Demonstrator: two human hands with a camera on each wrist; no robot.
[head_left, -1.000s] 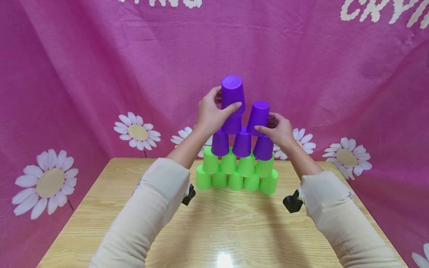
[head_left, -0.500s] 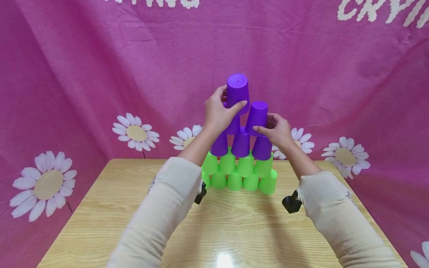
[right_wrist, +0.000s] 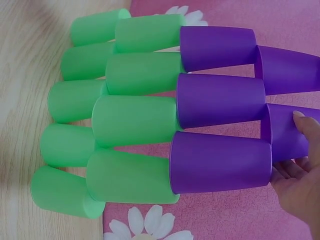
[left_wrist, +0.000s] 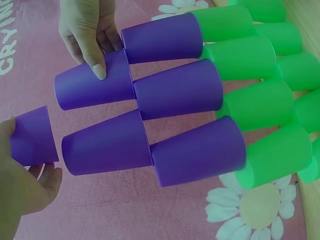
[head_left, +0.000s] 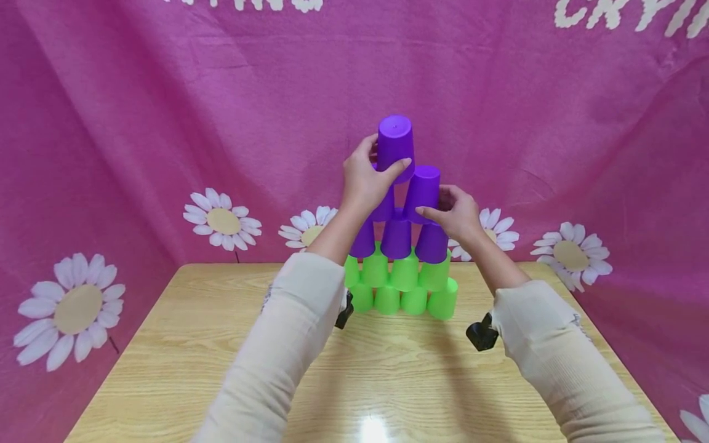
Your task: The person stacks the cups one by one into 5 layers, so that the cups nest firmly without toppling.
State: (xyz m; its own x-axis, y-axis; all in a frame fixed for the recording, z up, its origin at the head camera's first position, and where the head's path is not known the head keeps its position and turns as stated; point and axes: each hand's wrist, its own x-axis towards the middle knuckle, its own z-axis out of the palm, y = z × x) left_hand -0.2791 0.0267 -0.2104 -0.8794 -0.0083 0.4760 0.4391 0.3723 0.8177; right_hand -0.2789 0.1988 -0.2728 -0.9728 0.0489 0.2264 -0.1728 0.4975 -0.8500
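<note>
My left hand (head_left: 368, 175) grips an upside-down purple cup (head_left: 396, 144) between thumb and fingers, above the top row of a cup pyramid. In the left wrist view a gap separates this cup (left_wrist: 34, 137) from the two purple cups below it. My right hand (head_left: 461, 213) holds the right cup (head_left: 423, 194) of that top row, thumb on its near side and fingers behind. The left cup (left_wrist: 107, 142) of the row stands by itself, partly hidden by my left hand in the head view. Both rest on a row of three purple cups (right_wrist: 220, 102).
Two rows of green cups (head_left: 404, 274) carry the purple ones, on a wooden table (head_left: 388, 381). A pink cloth (head_left: 277, 123) with white daisies hangs behind. Black wrist cameras (head_left: 482, 334) stick out below both sleeves.
My left hand has carried its purple cup to the right and slightly up, over the middle of the pyramid. My right hand stays on its cup.
</note>
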